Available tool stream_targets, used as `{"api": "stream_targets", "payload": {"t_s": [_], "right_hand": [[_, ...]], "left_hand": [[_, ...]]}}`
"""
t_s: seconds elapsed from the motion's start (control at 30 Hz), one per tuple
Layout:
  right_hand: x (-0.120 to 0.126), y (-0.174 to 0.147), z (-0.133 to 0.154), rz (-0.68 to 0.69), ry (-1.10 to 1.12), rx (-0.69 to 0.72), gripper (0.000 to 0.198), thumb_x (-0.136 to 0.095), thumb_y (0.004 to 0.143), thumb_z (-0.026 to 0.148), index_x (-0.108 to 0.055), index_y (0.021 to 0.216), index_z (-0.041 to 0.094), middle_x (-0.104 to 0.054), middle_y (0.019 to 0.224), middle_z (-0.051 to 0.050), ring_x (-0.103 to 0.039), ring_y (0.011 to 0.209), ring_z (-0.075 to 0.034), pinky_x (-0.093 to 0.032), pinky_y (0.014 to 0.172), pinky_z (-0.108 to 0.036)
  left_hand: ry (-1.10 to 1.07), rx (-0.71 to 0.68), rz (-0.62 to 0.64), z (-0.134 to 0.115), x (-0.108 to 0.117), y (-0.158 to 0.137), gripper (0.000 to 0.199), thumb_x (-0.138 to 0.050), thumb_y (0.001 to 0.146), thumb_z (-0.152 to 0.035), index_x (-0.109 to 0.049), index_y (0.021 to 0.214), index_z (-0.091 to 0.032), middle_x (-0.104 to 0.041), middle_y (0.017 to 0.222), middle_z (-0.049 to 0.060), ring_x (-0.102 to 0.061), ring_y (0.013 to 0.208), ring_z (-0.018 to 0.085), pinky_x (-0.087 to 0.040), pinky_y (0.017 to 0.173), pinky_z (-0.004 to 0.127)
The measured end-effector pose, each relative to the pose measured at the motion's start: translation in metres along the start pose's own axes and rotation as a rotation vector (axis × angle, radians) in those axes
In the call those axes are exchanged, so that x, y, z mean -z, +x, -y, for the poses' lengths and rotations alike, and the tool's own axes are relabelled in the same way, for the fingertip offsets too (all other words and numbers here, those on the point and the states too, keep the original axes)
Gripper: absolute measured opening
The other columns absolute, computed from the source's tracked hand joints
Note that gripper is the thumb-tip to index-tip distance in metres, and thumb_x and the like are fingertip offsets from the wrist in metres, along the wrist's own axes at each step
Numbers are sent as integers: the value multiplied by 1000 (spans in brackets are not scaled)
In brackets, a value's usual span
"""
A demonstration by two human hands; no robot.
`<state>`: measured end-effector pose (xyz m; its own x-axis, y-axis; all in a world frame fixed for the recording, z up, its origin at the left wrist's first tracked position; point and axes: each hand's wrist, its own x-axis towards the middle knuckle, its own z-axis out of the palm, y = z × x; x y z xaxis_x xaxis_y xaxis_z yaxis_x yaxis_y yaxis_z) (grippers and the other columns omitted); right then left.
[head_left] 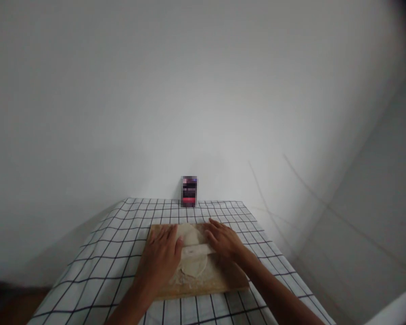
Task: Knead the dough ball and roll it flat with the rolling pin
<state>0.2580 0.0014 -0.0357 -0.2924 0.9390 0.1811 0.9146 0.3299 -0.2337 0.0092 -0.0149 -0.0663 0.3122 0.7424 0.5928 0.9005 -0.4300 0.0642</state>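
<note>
- Head view: the dough [193, 267] is spread flat on the board [223, 277], crossed by the pin [193, 251].
- The pin is pressed by the left hand [165, 250] and right hand [225, 240], palms down, fingers outstretched, not curled round it.
- Pressure is best applied evenly from both sides.

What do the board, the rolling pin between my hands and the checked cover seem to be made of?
Board: likely wood, matte, judging by its brown tone and dull surface.
Rolling pin: pale, smooth-looking; wood or plastic, the blur leaves it open.
Checked cover: probably fabric, matte; its grid lines bend softly, without glare.
</note>
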Motion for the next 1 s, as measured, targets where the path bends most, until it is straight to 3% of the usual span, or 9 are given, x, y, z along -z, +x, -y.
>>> {"api": "stream_targets", "payload": {"t_s": [0.17, 0.33, 0.53, 0.67, 0.87, 1.0], "right_hand": [[2, 12, -3, -20, 47, -4, 49, -33, 108, 40, -65, 141, 22, -59, 152, -12, -52, 143, -25, -41, 118, -42], [-5, -19, 0, -83, 13, 33, 45, -36, 107, 34, -66, 137, 21, -60, 151, -10, -53, 141, -24, -42, 117, -41], [-8, -52, 11, -135, 0, 33, 47, -30, 109, 32, -63, 141, 19, -60, 151, -10, -52, 143, -24, -41, 119, -43], [-2, -37, 13, -82, -9, 24, 47, -29, 109, 32, -67, 134, 19, -62, 149, -10, -57, 137, -23, -45, 114, -40], [7, 11, 7, -20, -21, 11, 46, -33, 108, 34, -70, 131, 20, -69, 140, -11, -62, 131, -24, -47, 109, -40], [8, 7, 8, -57, 3, 2, 42, -36, 107, 33, -71, 127, 21, -70, 138, -11, -63, 129, -24, -48, 108, -39]], "left_hand": [[71, 57, 13, -4, 1, 8, 39, -40, 105, -30, -63, 131, -12, -71, 134, 19, -60, 134, 37, -41, 114, 64], [62, -20, -28, -9, 5, -13, 46, -35, 107, -36, -61, 135, -11, -67, 140, 20, -56, 138, 38, -38, 116, 67], [2, -130, -49, -11, 13, -35, 50, -37, 107, -38, -54, 145, -11, -59, 151, 17, -51, 145, 33, -43, 118, 56], [32, -111, -10, -6, 7, -26, 48, -38, 105, -31, -54, 147, -13, -57, 153, 19, -52, 144, 34, -45, 116, 58], [131, -26, 98, 4, -6, 14, 44, -46, 101, -29, -61, 139, -13, -63, 145, 22, -53, 141, 39, -38, 116, 68], [150, -41, 51, 7, -10, 14, 43, -44, 103, -33, -64, 135, -12, -67, 140, 21, -58, 136, 39, -41, 114, 66]]}}
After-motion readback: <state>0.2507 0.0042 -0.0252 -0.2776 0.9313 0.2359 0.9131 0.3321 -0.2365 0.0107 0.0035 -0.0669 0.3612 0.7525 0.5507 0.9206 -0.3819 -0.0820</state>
